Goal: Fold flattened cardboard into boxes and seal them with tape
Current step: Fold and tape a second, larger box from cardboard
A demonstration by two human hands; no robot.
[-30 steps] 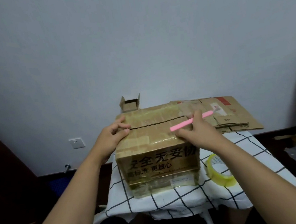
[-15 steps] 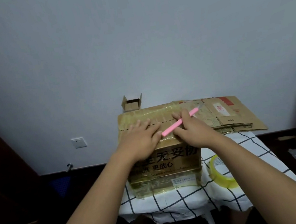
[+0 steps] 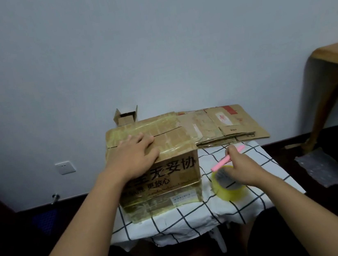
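A brown cardboard box (image 3: 170,177) with black printed characters stands on a small table under a checked cloth (image 3: 197,216). Its top flaps are closed, with a dark seam across the top. My left hand (image 3: 135,153) presses flat on the top, fingers straight. My right hand (image 3: 243,167) holds a pink knife (image 3: 228,159) and reaches onto a roll of clear yellowish tape (image 3: 229,186), which is tilted up at the box's right. Whether the fingers also grip the roll is unclear.
Several flattened cardboard sheets (image 3: 227,124) are stacked at the back right of the table. A small open box (image 3: 125,116) stands behind the big one. A wooden table (image 3: 335,58) stands at the right, bubble wrap (image 3: 323,167) lies on the dark floor, and a wall socket (image 3: 64,167) is at the left.
My right hand has left the box top with the pink knife and dropped to the tape roll at the right. My left hand stays pressed on the box top.
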